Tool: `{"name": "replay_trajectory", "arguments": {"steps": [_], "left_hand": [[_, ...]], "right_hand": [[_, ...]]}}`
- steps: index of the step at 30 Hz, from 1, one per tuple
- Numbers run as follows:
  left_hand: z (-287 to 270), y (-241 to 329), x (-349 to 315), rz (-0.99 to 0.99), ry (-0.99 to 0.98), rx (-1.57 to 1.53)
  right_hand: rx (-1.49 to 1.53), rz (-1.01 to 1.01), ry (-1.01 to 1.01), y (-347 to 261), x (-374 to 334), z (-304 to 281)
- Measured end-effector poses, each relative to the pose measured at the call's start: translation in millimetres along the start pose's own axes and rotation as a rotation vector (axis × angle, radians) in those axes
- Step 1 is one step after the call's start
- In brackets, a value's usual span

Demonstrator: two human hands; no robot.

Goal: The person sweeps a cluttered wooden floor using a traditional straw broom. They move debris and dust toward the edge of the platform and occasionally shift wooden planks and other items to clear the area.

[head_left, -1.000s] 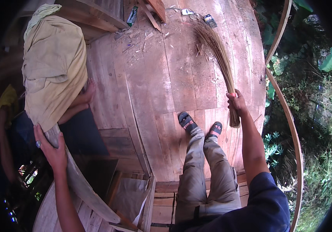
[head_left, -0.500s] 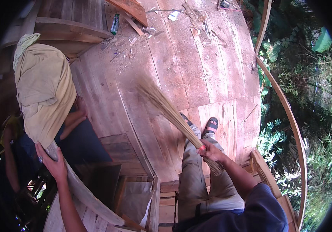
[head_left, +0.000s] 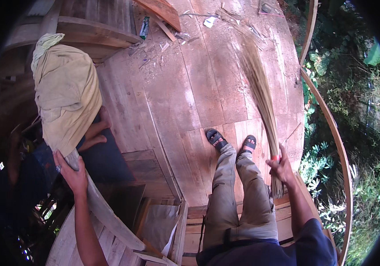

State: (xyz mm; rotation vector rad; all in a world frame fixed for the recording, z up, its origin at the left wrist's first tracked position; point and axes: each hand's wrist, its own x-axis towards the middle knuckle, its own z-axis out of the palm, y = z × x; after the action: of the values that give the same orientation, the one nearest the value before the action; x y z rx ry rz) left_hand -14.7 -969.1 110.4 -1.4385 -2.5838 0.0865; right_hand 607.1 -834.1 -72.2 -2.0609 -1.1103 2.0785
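Observation:
My right hand (head_left: pixel 282 167) is closed round the handle end of a stick broom (head_left: pixel 265 99), a bundle of thin straw-coloured sticks with a red band. The broom points away from me over the floor, its far tips blurred by motion. At the left, my left hand (head_left: pixel 71 172), with a ring on one finger, grips a wooden rail (head_left: pixel 103 208). The fingers wrap over the rail just below a yellowish-tan cloth (head_left: pixel 68 95) draped on it. Wood scraps and dust (head_left: pixel 167 46) lie scattered on the plank floor (head_left: pixel 190 106) beyond my sandalled feet.
A reddish-brown board (head_left: pixel 161 12) and a green wrapper (head_left: pixel 144 28) lie at the far left, with a white scrap (head_left: pixel 210 21) nearby. A curved wooden rail (head_left: pixel 331 128) borders plants on the right. Behind the cloth, another person's bare legs (head_left: pixel 96 135) show.
My right hand has swung the broom from the left over to the right, and its tips now point farther ahead. My left hand keeps its grip on the rail.

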Motion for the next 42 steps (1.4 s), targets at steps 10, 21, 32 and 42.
{"name": "replay_trajectory", "arguments": {"steps": [10,21,32,42], "left_hand": [[-1.6,0.4,-3.1,-0.019,-0.007,0.041],[-0.4,-5.6,-1.9,-0.022,-0.007,-0.021],[-0.3,-6.3,-7.6,0.091,-0.012,0.18],[52.1,-56.2,40.3,-0.048,-0.215,0.452]], "right_hand": [[-0.033,-0.05,-0.721,99.7,81.1,343.6],[0.356,-0.063,0.068,5.1,208.2,173.2],[-0.254,-0.175,-0.29,98.8,30.6,0.1],[-0.51,0.0,0.054,163.3,105.3,-190.1]]}}
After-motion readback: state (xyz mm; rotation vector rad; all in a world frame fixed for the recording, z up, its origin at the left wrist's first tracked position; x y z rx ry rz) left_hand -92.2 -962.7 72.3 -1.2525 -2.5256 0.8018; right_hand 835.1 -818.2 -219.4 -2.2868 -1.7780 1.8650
